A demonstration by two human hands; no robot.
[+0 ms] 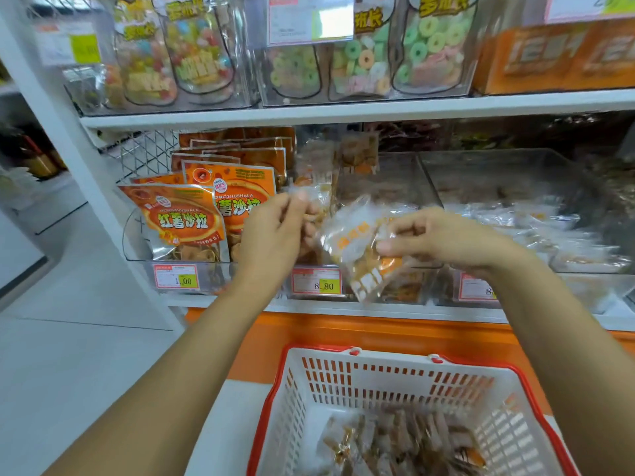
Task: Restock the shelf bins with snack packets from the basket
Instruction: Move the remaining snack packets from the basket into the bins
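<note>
Above the basket (292,389), the right hand (443,238) pinches a clear snack packet (354,249), long axis near upright, just in front of the middle shelf bin (395,180); the left hand (275,231) pinches a smaller packet (316,201) nearer the bin

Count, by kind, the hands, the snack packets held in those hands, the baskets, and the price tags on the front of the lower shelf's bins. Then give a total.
Hands: 2 (left hand, right hand)
Held packets: 2 (left-hand packet, right-hand packet)
Baskets: 1 (basket)
Price tags: 3 (left tag, middle tag, right tag)
Total: 8
</note>
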